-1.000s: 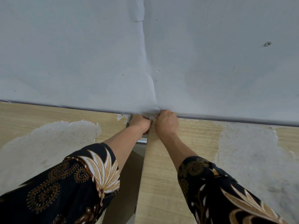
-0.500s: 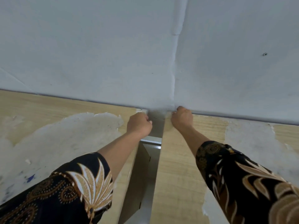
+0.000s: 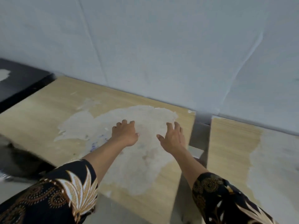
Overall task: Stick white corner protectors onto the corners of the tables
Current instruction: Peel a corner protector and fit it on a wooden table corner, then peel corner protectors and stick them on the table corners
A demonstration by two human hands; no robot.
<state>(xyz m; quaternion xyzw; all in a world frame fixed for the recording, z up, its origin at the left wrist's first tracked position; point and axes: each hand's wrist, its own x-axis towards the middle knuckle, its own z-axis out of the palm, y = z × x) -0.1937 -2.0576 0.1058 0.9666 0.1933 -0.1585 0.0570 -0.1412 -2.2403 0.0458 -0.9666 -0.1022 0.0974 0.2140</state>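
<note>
Tabletops are standing in a row against a white wall (image 3: 161, 46). At the far left a dark table (image 3: 21, 80) is showing only one corner, and just beside it the left wooden table (image 3: 40, 113) is lying under both hands. The left hand (image 3: 124, 135) is reaching palm-down over the worn pale patch (image 3: 142, 159), fingers spread and holding nothing; contact with the top cannot be told. The right hand (image 3: 174, 139) is reaching out the same way nearer the table's right edge, fingers apart and empty. No white corner protector is showing in either hand. A small white mark (image 3: 191, 111) is sitting on the far right corner of this table, too blurred to identify. That corner is lying ahead and to the right of the right hand, making it the nearer hand for work there. Beyond the gap (image 3: 201, 131), the right wooden table (image 3: 231, 143) is presenting its far left corner at the wall.
</note>
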